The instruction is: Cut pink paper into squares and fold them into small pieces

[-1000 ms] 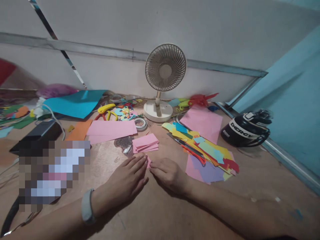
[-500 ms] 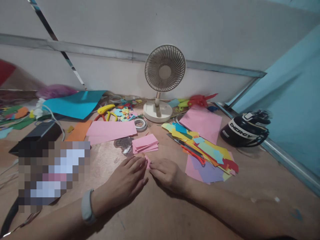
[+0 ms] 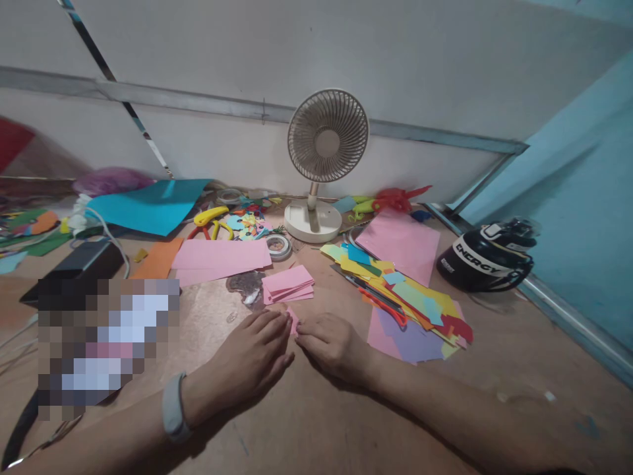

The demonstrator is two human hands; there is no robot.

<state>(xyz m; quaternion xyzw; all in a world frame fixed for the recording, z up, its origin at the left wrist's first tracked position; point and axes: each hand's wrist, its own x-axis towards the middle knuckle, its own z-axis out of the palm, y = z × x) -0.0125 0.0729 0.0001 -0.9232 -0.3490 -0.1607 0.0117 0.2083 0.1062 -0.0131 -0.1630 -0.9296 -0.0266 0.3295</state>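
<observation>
A small pink paper piece [image 3: 293,319] lies on the table between my two hands, mostly covered by them. My left hand [image 3: 257,346], with a grey band on its wrist, presses on its left side with fingers together. From the right, my right hand [image 3: 332,343] pinches its edge with curled fingers. Just beyond them sits a small stack of pink slips [image 3: 288,284]. Larger pink sheets [image 3: 222,257] lie further back on the left.
A fan [image 3: 328,142] stands at the back, with a tape roll [image 3: 278,247] near its base. Coloured paper scraps [image 3: 415,297] and orange-handled scissors [image 3: 386,303] lie right of my hands. A black jug [image 3: 482,257] stands far right; a black box [image 3: 74,270] is left.
</observation>
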